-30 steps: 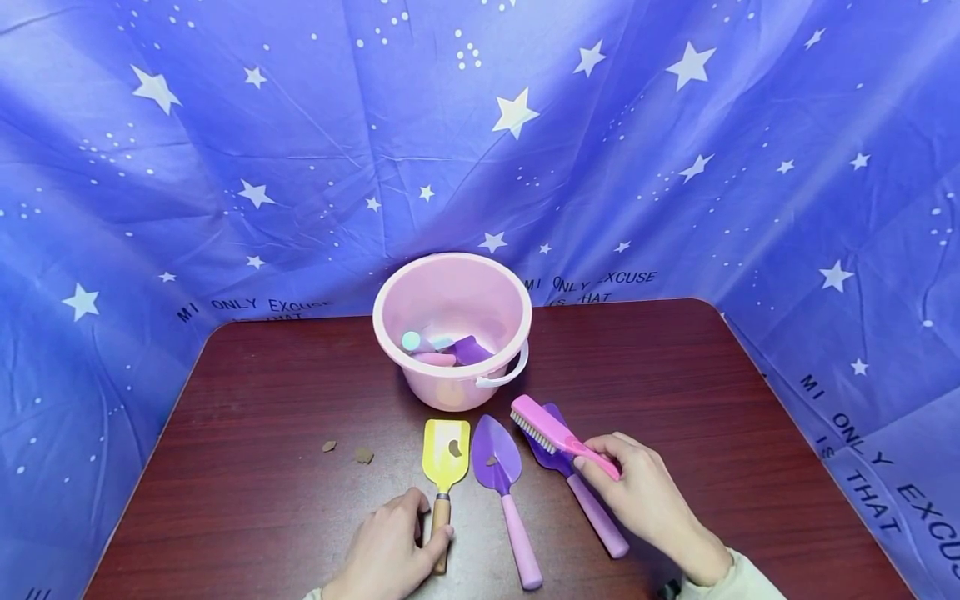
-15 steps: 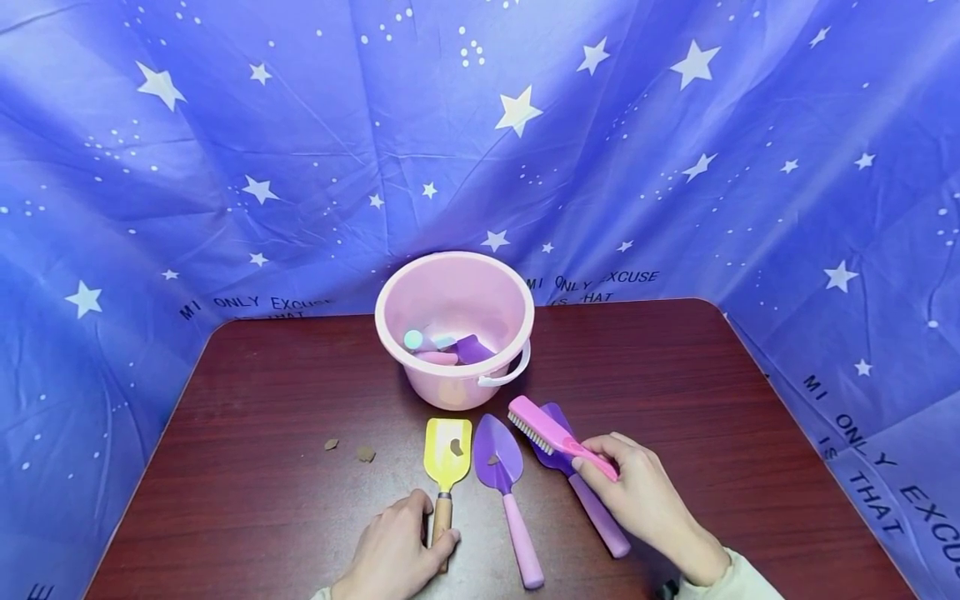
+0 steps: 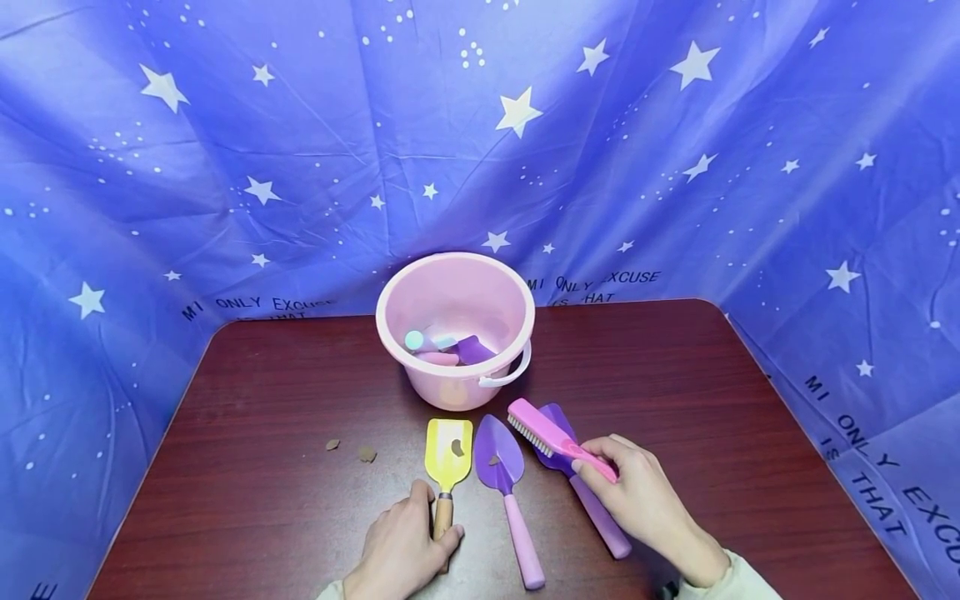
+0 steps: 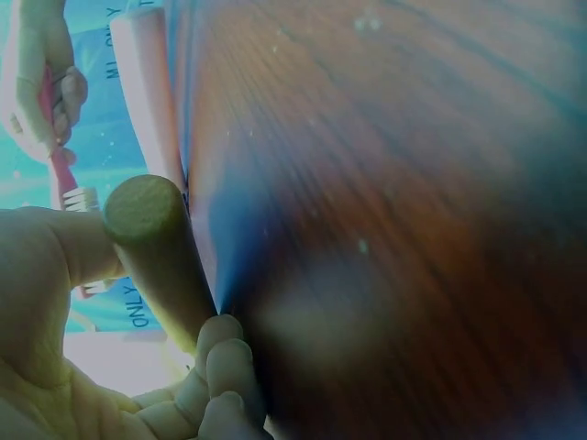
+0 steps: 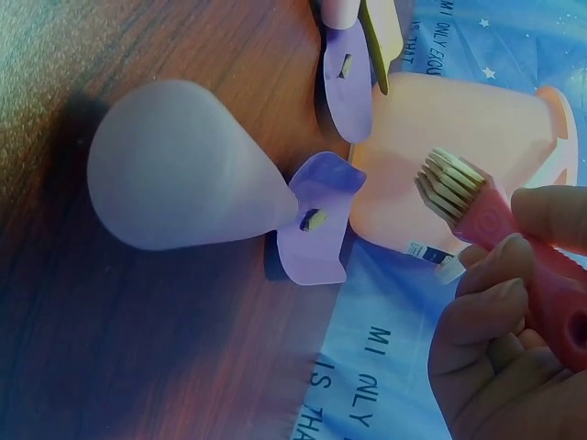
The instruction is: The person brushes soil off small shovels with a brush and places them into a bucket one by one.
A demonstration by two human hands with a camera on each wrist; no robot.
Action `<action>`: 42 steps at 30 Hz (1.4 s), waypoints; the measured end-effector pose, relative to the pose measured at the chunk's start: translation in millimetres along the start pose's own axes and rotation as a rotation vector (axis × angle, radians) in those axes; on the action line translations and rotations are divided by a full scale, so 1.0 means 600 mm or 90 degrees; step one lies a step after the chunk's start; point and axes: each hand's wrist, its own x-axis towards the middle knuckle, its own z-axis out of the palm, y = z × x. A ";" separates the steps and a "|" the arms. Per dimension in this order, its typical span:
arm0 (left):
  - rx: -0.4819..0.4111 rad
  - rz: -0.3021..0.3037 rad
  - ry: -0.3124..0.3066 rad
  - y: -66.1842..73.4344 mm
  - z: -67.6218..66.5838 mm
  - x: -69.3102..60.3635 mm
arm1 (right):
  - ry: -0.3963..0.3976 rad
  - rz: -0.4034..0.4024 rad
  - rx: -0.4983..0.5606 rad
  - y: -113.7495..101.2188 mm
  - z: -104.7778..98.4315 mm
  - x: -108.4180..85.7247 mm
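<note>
My left hand [image 3: 403, 540] holds the wooden handle [image 3: 443, 515] of a yellow shovel [image 3: 448, 442] between thumb and fingers; the left wrist view shows the handle's round end [image 4: 145, 209]. A brown piece lies on its blade. In my right hand [image 3: 643, 492] is a pink brush [image 3: 546, 427], bristles facing left, above a purple shovel [image 3: 598, 515] with a lilac handle. The right wrist view shows a brown piece [image 5: 314, 220] on that shovel's blade. Between the hands lies a purple trowel [image 3: 497, 450] with another brown piece on it.
A pink bucket [image 3: 456, 385] with a white handle stands behind the tools, holding several small items, one of them purple [image 3: 474, 350]. Two brown pieces [image 3: 367, 454] lie on the dark red table [image 3: 247, 400] left of the yellow shovel. A blue star-patterned cloth [image 3: 330, 167] surrounds the table.
My left hand has shifted slightly right and its thumb sits a little further over the wooden handle. The brush has stayed nearly still in my right hand.
</note>
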 end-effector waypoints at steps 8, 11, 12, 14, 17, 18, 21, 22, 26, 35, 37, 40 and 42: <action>-0.005 -0.006 -0.013 0.004 0.004 0.002 | 0.000 -0.001 0.003 -0.001 0.001 0.000; -0.012 -0.007 -0.015 0.005 0.003 0.003 | 0.002 0.001 0.000 -0.001 0.000 0.001; -0.015 -0.008 -0.016 0.004 0.003 0.003 | 0.001 0.003 -0.002 -0.001 0.000 0.000; -0.019 -0.010 -0.014 0.004 0.003 0.003 | -0.001 0.004 -0.002 -0.001 0.000 0.000; -0.025 -0.012 -0.008 0.003 0.003 0.003 | -0.002 0.003 -0.004 -0.001 0.001 0.000; -0.027 -0.013 -0.006 0.003 0.003 0.003 | -0.001 0.002 -0.005 -0.001 0.001 0.000; -0.035 -0.014 -0.002 0.001 0.004 0.002 | 0.002 0.000 -0.006 -0.001 0.001 0.000; -0.037 -0.015 -0.001 0.001 0.004 0.002 | 0.003 0.000 -0.006 -0.001 0.001 0.000; -0.044 -0.018 0.000 -0.001 0.005 0.001 | 0.004 0.001 -0.009 -0.002 0.001 -0.001; -0.047 -0.018 0.020 -0.008 0.008 -0.003 | 0.004 0.002 -0.013 -0.001 0.003 -0.003; -0.054 -0.016 0.021 -0.009 0.008 -0.004 | 0.005 0.001 -0.012 -0.001 0.003 -0.003; -0.062 -0.017 0.024 -0.011 0.008 -0.006 | 0.004 0.002 -0.013 -0.002 0.003 -0.003; -0.064 -0.018 0.025 -0.013 0.008 -0.008 | 0.004 0.004 -0.013 -0.003 0.003 -0.004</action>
